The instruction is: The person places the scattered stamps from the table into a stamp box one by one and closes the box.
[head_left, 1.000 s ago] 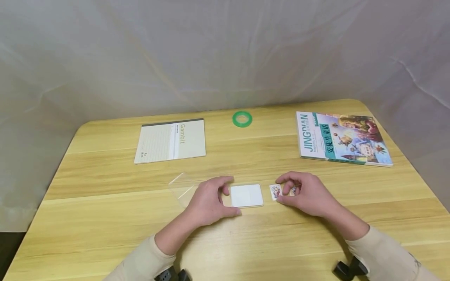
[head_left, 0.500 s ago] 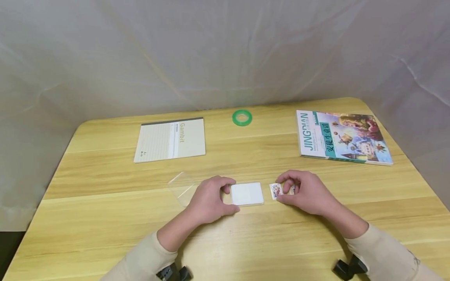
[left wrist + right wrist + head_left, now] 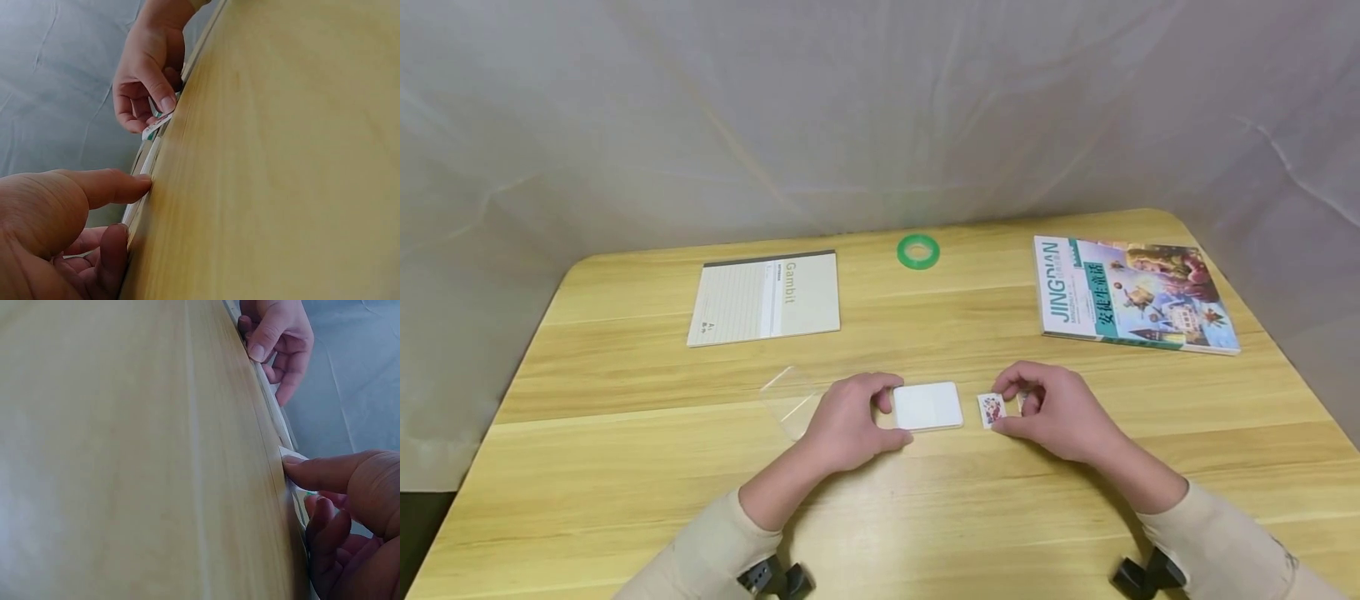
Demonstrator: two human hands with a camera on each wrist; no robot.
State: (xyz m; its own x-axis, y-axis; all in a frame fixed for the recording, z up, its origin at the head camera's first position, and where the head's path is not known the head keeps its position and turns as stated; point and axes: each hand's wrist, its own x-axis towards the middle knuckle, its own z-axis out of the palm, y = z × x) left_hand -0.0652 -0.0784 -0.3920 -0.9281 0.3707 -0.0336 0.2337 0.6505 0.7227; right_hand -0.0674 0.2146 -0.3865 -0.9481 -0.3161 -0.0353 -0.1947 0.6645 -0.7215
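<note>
In the head view, my left hand (image 3: 848,423) holds a flat white rectangular block or case (image 3: 928,406) at its left end, thumb on the near edge and fingers on the far edge. To its right, my right hand (image 3: 1060,414) pinches a small white card (image 3: 991,409) printed with a colourful cartoon figure. The card's left part is tilted slightly off the table. More printed surface peeks out behind the right fingers, and the rest is hidden. Both wrist views show white edges low against the wood. A clear plastic sheet or cover (image 3: 786,398) lies partly behind my left hand.
On the wooden table (image 3: 880,517), a beige notebook (image 3: 808,300) lies at the back left. A green tape roll (image 3: 918,251) is at the back middle. A colourful picture book (image 3: 1138,296) lies at the back right. Pale fabric (image 3: 880,117) hangs behind the table.
My left hand has closed onto the white block's end, and the block has shifted slightly away from me. The small printed card's left part has risen a little in my right hand.
</note>
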